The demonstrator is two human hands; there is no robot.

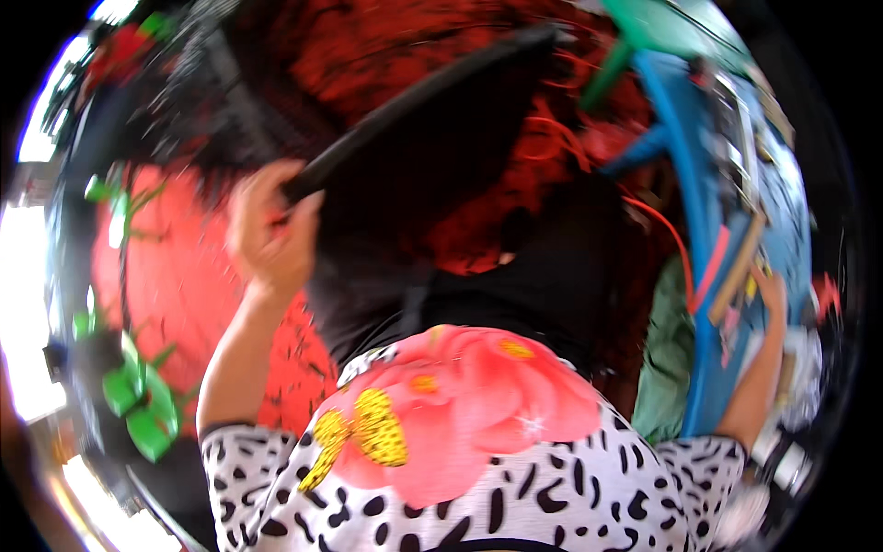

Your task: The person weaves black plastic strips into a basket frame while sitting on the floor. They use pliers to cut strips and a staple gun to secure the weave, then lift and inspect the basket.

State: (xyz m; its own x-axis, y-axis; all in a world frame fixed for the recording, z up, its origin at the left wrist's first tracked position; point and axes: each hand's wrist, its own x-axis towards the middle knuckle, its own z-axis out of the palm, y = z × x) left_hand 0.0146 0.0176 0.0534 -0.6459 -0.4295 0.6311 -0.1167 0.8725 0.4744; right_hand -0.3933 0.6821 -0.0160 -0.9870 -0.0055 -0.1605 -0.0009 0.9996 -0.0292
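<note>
My left hand point(276, 225) is closed on the near end of a long black piece point(428, 92). Its edge slants up and to the right, away from me; its exact kind is not clear. On the right, my right hand point(771, 290) reaches over a blue plastic stool or small table point(704, 304) crowded with tools. Its fingers are at a small yellow item point(751, 287) beside a wooden-handled tool point(736, 271). Motion smears these fingers, so whether they grip anything is unclear.
Red flooring point(175, 248) is littered with dark scraps. A green plastic chair point(681, 37) stands at the far right, and an orange cord point(667, 225) loops near the blue surface. Green cloth point(664, 359) lies beside it. At left are green plant-like pieces point(147, 405) and a blurred black mass point(212, 92).
</note>
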